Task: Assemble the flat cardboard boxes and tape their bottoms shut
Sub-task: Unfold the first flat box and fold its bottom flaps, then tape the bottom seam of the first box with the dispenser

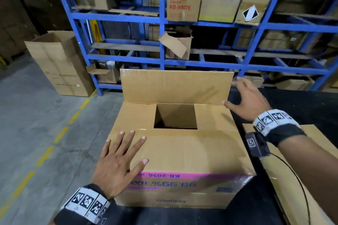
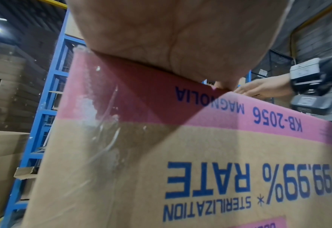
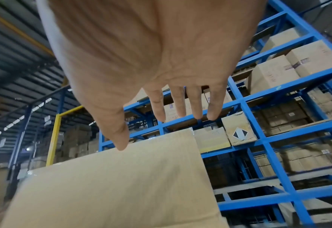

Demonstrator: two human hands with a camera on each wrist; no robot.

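Note:
A brown cardboard box (image 1: 182,153) with a pink band and upside-down blue print stands in front of me on a black table. Its near flap and two side flaps are folded down; the far flap (image 1: 175,86) stands upright. A square gap shows between the flaps. My left hand (image 1: 118,162) lies flat with spread fingers on the near flap, pressing it down. My right hand (image 1: 247,98) hovers with straight fingers at the right end of the far flap (image 3: 122,177), thumb near its fold. In the left wrist view the box's printed side (image 2: 200,154) fills the frame.
Blue steel racking (image 1: 161,23) with worn cartons stands right behind the box. A tall empty carton (image 1: 62,64) stands on the concrete floor to the left. A flat cardboard sheet (image 1: 292,170) lies on the black table (image 1: 301,102) to the right.

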